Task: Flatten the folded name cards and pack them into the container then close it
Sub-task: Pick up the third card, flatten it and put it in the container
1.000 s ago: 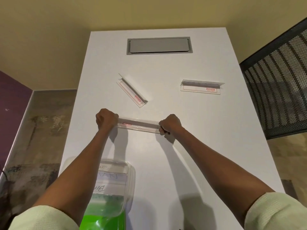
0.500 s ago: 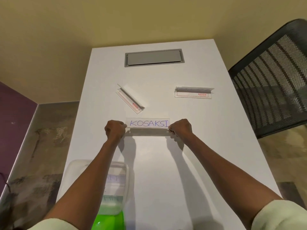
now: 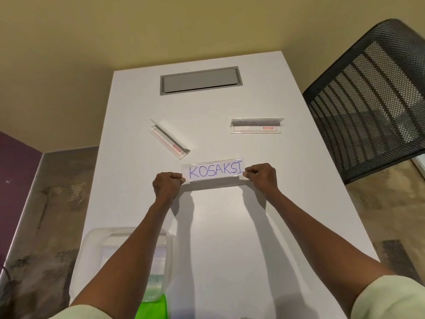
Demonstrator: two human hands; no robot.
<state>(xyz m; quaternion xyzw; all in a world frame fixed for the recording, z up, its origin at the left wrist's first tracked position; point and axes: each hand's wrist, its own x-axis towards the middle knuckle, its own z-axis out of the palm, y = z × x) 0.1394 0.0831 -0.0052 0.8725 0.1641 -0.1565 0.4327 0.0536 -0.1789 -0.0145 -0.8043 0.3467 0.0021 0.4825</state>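
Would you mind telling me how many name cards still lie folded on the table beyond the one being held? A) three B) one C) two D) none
C: while the left hand and right hand pinch the ends of the KOSAKSI card, two folded cards lie beyond it on the table, the angled card and the right-side card.

Hidden or cut off: my left forearm (image 3: pixel 128 256) covers much of the clear container (image 3: pixel 92 245), so its contents are unreadable; the green lid (image 3: pixel 153 307) runs off the bottom edge; the mesh chair (image 3: pixel 368 93) leaves the right edge; the red label on the right-hand folded card (image 3: pixel 256 126) is too small to read.
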